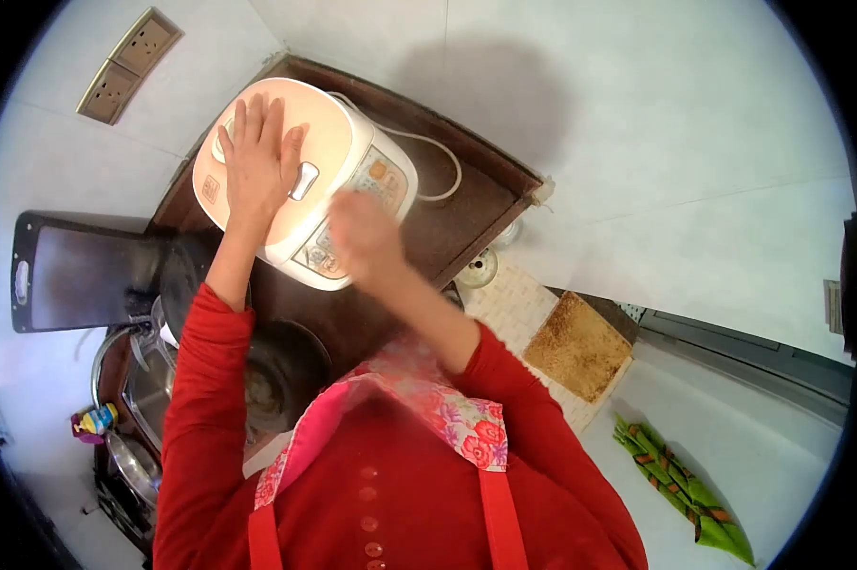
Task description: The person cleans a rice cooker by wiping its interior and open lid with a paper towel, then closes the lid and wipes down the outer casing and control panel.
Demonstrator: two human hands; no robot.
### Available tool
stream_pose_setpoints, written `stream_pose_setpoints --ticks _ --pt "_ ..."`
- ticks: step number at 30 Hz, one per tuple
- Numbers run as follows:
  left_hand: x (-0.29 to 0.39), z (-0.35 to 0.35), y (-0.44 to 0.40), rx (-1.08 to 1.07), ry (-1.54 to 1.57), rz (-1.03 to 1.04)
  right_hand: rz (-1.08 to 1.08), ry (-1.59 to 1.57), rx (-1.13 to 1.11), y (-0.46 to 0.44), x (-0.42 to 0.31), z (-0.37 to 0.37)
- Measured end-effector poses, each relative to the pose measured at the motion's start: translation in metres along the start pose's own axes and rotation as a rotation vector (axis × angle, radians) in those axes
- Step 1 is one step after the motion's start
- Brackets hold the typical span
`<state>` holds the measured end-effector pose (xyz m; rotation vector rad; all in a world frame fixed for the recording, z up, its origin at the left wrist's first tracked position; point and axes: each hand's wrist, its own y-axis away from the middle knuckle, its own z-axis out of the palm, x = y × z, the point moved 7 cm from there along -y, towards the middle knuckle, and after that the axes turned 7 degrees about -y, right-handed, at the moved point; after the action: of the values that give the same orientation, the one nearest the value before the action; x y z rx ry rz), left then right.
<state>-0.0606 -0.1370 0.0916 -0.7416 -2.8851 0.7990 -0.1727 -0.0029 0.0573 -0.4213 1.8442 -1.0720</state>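
A rice cooker point(329, 114) with a pale peach lid and white body stands on a dark brown counter. My left hand point(255, 166) lies flat on its lid, fingers spread, holding nothing. Just beside those fingers is the lid's silver release button point(304, 181). In front of the cooker's control panel point(379, 180), my right hand point(364, 237) is smeared by motion. Its fingers look bent, but I cannot make out whether they touch the panel or hold anything. Part of the panel is hidden behind this hand.
A white cord point(447, 157) loops behind the cooker on the dark counter point(476, 195). To the left are a black-framed board point(86, 275), a dark pan point(295, 356) and a metal sink point(148, 385). Wall sockets point(129, 65) sit upper left; a brown-stained mat point(580, 347) lies at right.
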Motion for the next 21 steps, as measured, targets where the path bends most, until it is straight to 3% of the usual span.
stream_pose_setpoints --ticks 1,3,5,8,14,21 --pt "-0.001 0.001 0.001 -0.004 0.008 0.001 0.119 -0.129 -0.135 0.000 -0.018 0.004" --pt "-0.001 0.000 0.000 -0.012 0.008 -0.001 0.063 -0.174 -0.016 -0.003 -0.001 -0.004" --pt "0.001 0.000 0.001 -0.020 0.004 -0.004 0.217 -0.015 0.018 -0.020 0.051 -0.019" --pt "0.000 0.001 -0.002 -0.012 -0.007 0.003 0.382 -0.127 0.024 -0.031 0.088 -0.033" --pt "0.000 0.003 -0.001 -0.015 -0.016 0.002 0.302 -0.025 0.093 0.008 0.074 -0.057" --pt "0.001 0.002 0.001 -0.023 -0.012 0.001 0.313 -0.171 -0.025 -0.027 0.085 -0.039"
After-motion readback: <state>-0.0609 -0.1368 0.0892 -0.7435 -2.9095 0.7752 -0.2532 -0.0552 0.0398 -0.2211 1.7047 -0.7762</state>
